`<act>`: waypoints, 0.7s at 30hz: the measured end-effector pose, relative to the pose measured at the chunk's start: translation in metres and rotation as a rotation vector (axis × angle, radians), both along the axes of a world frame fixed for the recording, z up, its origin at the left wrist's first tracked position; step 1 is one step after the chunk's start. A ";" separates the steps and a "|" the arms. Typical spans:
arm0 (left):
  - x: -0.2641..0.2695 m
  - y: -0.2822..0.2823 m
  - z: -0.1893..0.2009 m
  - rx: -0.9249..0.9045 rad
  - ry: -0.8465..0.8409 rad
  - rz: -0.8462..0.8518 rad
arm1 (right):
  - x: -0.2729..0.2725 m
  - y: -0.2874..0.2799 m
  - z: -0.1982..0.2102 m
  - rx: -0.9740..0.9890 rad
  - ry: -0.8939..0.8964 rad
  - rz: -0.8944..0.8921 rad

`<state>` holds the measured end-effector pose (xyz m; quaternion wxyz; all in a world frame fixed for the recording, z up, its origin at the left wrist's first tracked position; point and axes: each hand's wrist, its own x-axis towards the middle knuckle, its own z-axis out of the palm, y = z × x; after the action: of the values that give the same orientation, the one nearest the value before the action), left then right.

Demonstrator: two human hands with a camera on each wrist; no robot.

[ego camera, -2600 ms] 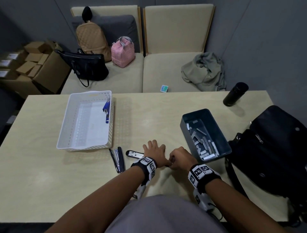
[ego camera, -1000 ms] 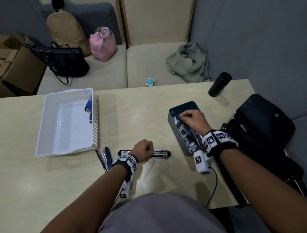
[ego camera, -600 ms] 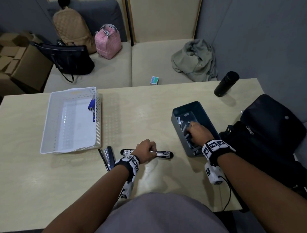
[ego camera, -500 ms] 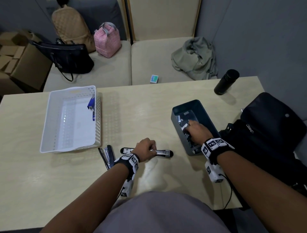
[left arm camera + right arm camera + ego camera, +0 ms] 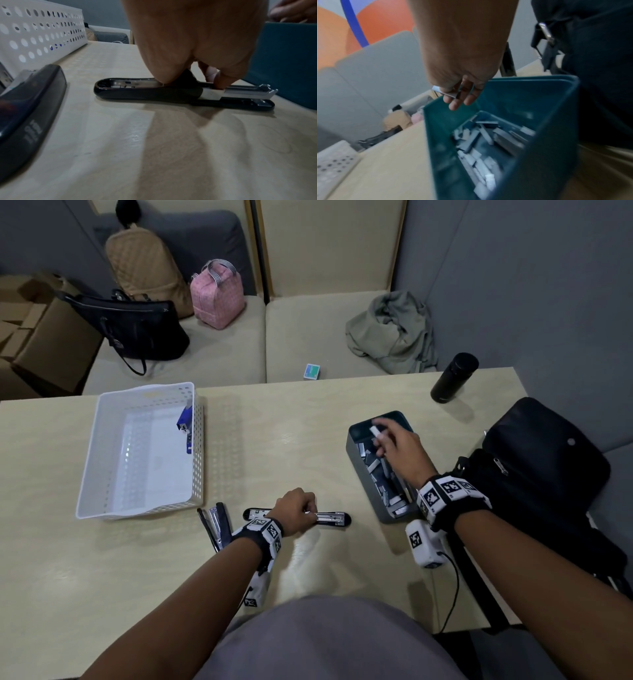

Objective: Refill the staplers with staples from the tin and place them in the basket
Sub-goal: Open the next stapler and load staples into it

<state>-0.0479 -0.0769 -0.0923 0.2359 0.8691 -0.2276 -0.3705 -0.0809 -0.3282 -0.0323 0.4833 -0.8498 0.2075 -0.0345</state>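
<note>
Your left hand [image 5: 297, 511] grips the black stapler [image 5: 330, 518], flipped open, lying crosswise left of the tin [image 5: 356, 460]; your right hand [image 5: 399, 446] pinches a silvery staple strip [image 5: 375, 431] above the tin.

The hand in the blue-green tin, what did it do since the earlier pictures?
The right hand rose out of the teal metal tin, pinching a silvery strip of staples. The left hand kept holding the opened black stapler on the table. The white perforated basket and blue stapler stayed put.
</note>
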 end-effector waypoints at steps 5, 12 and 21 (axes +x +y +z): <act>0.000 0.001 0.000 -0.004 0.017 0.005 | 0.009 0.046 0.015 0.129 0.000 0.110; 0.003 0.002 -0.003 -0.031 0.047 0.010 | -0.009 0.089 -0.019 -0.003 0.195 0.428; 0.006 0.005 -0.008 -0.030 0.021 -0.009 | -0.042 0.094 -0.051 -0.380 0.334 0.598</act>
<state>-0.0422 -0.0718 -0.1003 0.2498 0.8603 -0.2345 -0.3773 -0.1228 -0.2340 -0.0838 0.2657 -0.9410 0.0167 0.2088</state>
